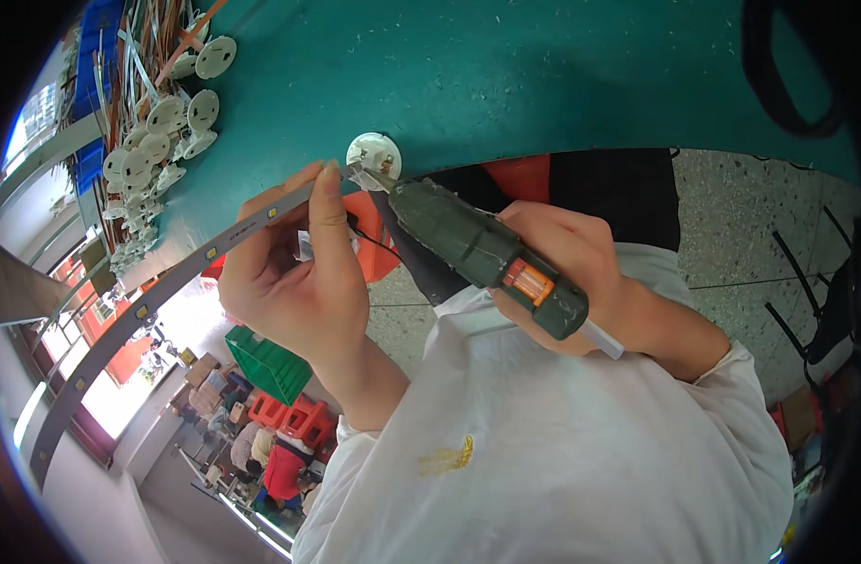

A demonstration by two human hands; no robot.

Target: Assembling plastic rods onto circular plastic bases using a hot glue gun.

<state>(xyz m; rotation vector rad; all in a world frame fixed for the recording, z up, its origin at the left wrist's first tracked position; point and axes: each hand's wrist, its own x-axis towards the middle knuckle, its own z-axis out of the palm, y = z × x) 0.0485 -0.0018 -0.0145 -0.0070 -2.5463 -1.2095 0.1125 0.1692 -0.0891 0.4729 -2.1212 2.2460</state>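
My left hand pinches a long grey LED strip between thumb and fingers, close to its end. From there the strip arcs away to the lower left. At the pinched end lies a round white plastic disc with small metal parts, by the green table's near edge. My right hand is wrapped round a dark green hand-held power tool with an orange part near its rear. The tool's pointed metal tip meets the strip's end beside the disc; whether it touches the disc I cannot tell.
The green tabletop spans the top. Many white discs with wires pile up at its left. Below are a red-orange container, a green crate and red stools. Seated people are in the background; a black chair stands right.
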